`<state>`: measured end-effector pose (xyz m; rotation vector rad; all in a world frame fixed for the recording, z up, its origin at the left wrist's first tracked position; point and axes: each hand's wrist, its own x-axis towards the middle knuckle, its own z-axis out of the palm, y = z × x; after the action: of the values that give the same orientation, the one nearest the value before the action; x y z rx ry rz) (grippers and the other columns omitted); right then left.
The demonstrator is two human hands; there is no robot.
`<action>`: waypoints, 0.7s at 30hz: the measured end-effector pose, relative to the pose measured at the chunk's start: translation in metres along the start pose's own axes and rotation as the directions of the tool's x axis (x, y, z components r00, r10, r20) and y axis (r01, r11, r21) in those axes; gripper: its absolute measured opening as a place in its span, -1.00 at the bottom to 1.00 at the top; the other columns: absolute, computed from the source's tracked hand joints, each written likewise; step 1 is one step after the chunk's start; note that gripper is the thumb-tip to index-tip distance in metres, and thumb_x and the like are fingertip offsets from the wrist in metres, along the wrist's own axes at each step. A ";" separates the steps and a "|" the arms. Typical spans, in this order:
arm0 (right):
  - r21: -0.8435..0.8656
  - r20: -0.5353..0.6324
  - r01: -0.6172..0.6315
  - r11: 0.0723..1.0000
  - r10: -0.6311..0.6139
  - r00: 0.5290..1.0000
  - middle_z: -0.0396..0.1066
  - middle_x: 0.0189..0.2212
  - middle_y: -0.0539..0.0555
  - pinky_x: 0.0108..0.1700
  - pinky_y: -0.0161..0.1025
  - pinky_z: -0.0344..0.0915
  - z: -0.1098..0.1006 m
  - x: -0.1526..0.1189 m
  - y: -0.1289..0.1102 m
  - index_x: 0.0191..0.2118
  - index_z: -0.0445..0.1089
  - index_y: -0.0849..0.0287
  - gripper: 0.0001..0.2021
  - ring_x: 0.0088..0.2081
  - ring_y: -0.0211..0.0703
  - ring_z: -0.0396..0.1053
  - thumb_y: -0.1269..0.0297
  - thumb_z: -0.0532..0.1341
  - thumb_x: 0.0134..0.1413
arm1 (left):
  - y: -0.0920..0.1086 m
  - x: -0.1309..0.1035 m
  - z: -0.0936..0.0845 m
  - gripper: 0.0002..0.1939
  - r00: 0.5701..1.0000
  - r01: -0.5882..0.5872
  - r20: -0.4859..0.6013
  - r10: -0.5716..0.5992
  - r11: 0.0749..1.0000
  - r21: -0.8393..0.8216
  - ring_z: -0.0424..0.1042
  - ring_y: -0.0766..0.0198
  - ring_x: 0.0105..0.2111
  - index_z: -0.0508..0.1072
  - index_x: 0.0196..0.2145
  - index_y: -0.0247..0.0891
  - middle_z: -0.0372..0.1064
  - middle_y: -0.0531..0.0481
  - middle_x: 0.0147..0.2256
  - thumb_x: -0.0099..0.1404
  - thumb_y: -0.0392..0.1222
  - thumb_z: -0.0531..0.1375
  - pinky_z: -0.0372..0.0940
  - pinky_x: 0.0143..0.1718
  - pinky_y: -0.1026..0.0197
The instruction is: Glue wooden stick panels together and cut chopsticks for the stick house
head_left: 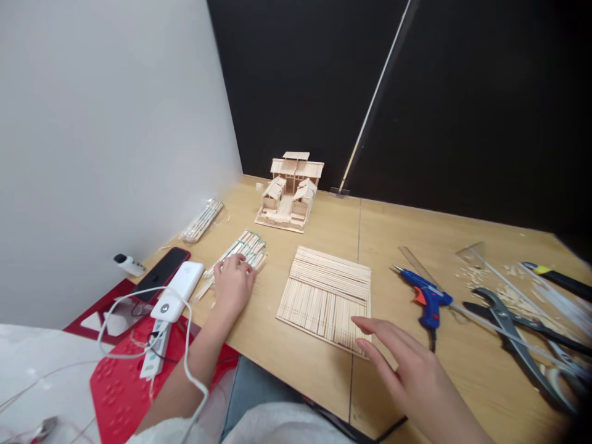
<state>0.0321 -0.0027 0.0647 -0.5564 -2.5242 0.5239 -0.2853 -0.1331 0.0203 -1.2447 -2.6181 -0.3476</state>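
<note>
Over the near end of a pile of thin wooden sticks [247, 245] rests my left hand [234, 283], its fingers bent down onto them; whether it grips any is hidden. A flat panel of glued sticks [324, 299] lies at the middle of the table, its sticks running crosswise at the back and lengthwise at the front. My right hand [398, 354] is at the panel's near right corner, thumb and fingers apart, holding nothing. Behind the panel stands a small wooden model house [291, 194] with several roofs.
At right lie a blue glue gun [432, 305], clear rulers, pliers [513, 345], a cutter [559, 280] and stick offcuts. At left are bagged sticks [203, 221], a phone [161, 274], a white power bank [178, 291] with a looping cable, and a power strip. A black panel stands behind the table.
</note>
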 end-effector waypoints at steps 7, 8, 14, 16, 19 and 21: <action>0.032 0.017 -0.039 0.999 0.039 0.999 0.56 -0.18 0.09 -0.15 -0.24 0.50 0.000 -0.017 0.004 -0.05 0.44 0.07 -0.78 -0.17 -0.12 0.54 0.20 0.11 0.30 | -0.008 0.020 0.016 -0.63 0.991 0.083 0.093 -0.101 0.980 0.179 0.35 -0.09 -0.04 0.41 -0.07 -0.38 0.41 -0.28 -0.09 0.32 -0.03 0.15 0.15 -0.01 -0.06; 0.033 0.018 -0.051 0.998 0.051 0.999 0.56 -0.18 0.09 -0.15 -0.24 0.50 -0.001 -0.019 0.005 -0.05 0.44 0.07 -0.78 -0.17 -0.12 0.54 0.20 0.11 0.29 | -0.008 0.018 0.018 -0.66 0.990 0.088 0.091 -0.107 0.977 0.192 0.36 -0.08 -0.04 0.41 -0.08 -0.38 0.41 -0.28 -0.09 0.33 -0.05 0.14 0.15 0.00 -0.06; 0.065 0.031 -0.064 0.996 0.062 0.998 0.57 -0.20 0.09 -0.15 -0.23 0.51 -0.001 -0.023 0.012 -0.08 0.47 0.06 -0.78 -0.18 -0.10 0.55 0.21 0.11 0.29 | -0.009 0.017 0.010 -0.70 0.983 0.150 0.100 -0.157 0.986 0.079 0.43 -0.01 -0.08 0.49 -0.26 -0.27 0.49 -0.21 -0.12 0.38 -0.05 0.05 0.19 -0.07 0.04; 0.075 0.020 -0.055 0.996 0.054 0.998 0.57 -0.20 0.10 -0.15 -0.23 0.51 -0.001 -0.021 0.011 -0.08 0.47 0.07 -0.78 -0.18 -0.10 0.55 0.20 0.11 0.29 | -0.011 0.020 0.005 -0.68 0.980 0.174 0.091 -0.177 0.984 0.041 0.46 0.00 -0.12 0.50 -0.29 -0.25 0.50 -0.19 -0.14 0.39 -0.02 0.03 0.20 -0.12 0.07; 0.090 0.012 -0.053 0.995 0.052 0.999 0.57 -0.21 0.10 -0.16 -0.23 0.51 -0.001 -0.020 0.010 -0.08 0.47 0.08 -0.78 -0.19 -0.11 0.55 0.21 0.11 0.29 | -0.016 0.024 0.000 -0.65 0.978 0.201 0.052 -0.201 0.980 0.010 0.46 0.01 -0.13 0.50 -0.28 -0.25 0.51 -0.20 -0.16 0.39 -0.01 0.01 0.19 -0.16 0.11; 0.111 0.031 -0.056 0.992 0.053 0.998 0.57 -0.21 0.11 -0.15 -0.23 0.51 0.000 -0.023 0.011 -0.08 0.47 0.08 -0.78 -0.19 -0.11 0.55 0.22 0.12 0.28 | -0.020 0.026 -0.005 -0.63 0.972 0.232 0.032 -0.232 0.973 -0.011 0.46 0.03 -0.18 0.49 -0.27 -0.26 0.51 -0.21 -0.20 0.41 -0.01 -0.03 0.19 -0.21 0.13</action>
<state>0.0530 -0.0044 0.0507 -0.5812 -2.4936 0.6933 -0.3166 -0.1277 0.0309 -0.9552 -2.7980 -0.3913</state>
